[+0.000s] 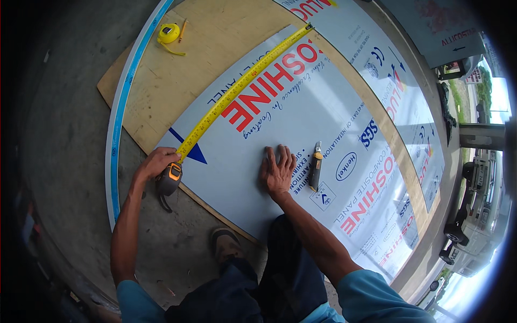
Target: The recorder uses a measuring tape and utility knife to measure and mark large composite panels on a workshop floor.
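Observation:
My left hand [157, 162] grips the dark case of a tape measure [169, 179] at the near edge of a white printed panel [242, 183]. Its yellow blade [242, 86] runs diagonally up across the panel to the far edge. My right hand [278, 171] lies flat on the panel with fingers spread, holding nothing. A utility knife [315, 167] with a yellow and grey handle lies on the panel just right of that hand.
The panel rests on a plywood sheet [177, 70] on a concrete floor [59, 134]. A second yellow tape measure [168, 33] sits on the plywood at the far left. A long white and blue strip [114, 145] curves along the left. Another printed panel [398, 81] lies to the right. Vehicles [474, 199] stand at the far right.

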`<state>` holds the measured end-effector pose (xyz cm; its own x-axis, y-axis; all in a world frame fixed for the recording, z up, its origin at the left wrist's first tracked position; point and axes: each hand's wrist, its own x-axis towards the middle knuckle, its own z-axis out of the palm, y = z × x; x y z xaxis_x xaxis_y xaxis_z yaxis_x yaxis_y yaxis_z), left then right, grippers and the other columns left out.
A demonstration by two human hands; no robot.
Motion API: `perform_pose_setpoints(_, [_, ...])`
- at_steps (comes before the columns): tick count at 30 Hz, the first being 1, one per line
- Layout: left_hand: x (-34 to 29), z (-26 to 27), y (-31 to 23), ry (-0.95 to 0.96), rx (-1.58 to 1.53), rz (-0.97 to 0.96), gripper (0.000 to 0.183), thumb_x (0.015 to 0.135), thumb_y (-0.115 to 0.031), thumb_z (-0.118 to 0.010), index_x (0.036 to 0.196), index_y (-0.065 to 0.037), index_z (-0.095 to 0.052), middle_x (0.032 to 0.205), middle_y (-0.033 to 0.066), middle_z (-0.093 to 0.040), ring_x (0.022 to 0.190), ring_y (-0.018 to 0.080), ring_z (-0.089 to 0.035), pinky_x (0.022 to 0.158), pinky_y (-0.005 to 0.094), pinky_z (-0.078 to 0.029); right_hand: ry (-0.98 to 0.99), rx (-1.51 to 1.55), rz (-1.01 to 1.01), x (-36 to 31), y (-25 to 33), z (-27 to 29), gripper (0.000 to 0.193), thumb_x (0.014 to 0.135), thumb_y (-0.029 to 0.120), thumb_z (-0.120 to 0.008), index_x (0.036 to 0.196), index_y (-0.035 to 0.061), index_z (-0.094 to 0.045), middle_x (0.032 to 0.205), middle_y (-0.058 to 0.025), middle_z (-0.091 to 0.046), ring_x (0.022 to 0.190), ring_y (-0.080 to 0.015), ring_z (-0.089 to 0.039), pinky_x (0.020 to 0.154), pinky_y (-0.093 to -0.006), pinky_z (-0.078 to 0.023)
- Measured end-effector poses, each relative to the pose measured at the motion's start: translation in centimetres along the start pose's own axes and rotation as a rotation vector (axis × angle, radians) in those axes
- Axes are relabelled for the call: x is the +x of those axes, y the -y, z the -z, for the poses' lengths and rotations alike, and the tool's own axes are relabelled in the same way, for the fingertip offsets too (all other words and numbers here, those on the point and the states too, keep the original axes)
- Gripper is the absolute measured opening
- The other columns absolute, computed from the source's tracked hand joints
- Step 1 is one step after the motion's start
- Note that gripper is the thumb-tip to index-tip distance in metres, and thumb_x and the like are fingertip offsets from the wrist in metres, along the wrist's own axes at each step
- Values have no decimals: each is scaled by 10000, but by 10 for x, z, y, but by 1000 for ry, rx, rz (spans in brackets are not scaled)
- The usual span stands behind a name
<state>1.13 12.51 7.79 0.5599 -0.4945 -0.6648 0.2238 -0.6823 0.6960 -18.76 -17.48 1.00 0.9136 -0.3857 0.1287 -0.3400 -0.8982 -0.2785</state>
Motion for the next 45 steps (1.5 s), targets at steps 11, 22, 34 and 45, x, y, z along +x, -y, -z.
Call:
perform_pose_setpoints(11, [-46, 49, 73, -168, 384, 174, 344, 893, -277, -547, 894, 58, -624, 670, 102, -575, 607, 145, -487, 578, 347, -408, 16, -44, -14, 3, -1, 9, 409, 900, 217, -497, 1301, 167, -439, 1334, -174, -363, 1319, -330, -266, 1091, -491, -152])
perform_pose_setpoints(22, [21, 14, -22, -82, 227, -29, 356, 866, -279, -555, 898, 63, -646, 674, 122, -615, 590, 159, -541, 602, 322, -438, 11, -30, 6, -3, 3, -5, 447, 872, 219, -528, 1309, 186, -442, 1340, -171, -367, 1315, -336, -288, 1096, -501, -168])
perform_pose_setpoints(34, [135, 19, -102, -75, 248, -175, 317, 860, -248, -538, 894, 53, -630, 695, 90, -604, 581, 129, -521, 584, 282, -433, 23, 14, -11, -4, -1, 3, 464, 852, 205, -542, 1303, 189, -431, 1351, -171, -356, 1315, -335, -289, 1102, -488, -165])
perform_pose_setpoints(45, [11, 38, 4, -66, 323, 87, 366, 874, -299, -519, 957, 35, -645, 781, 112, -648, 688, 184, -596, 643, 322, -455, 1, -43, -15, 4, -3, 6, 417, 887, 230, -511, 1298, 176, -461, 1339, -167, -383, 1310, -323, -298, 1084, -482, -167])
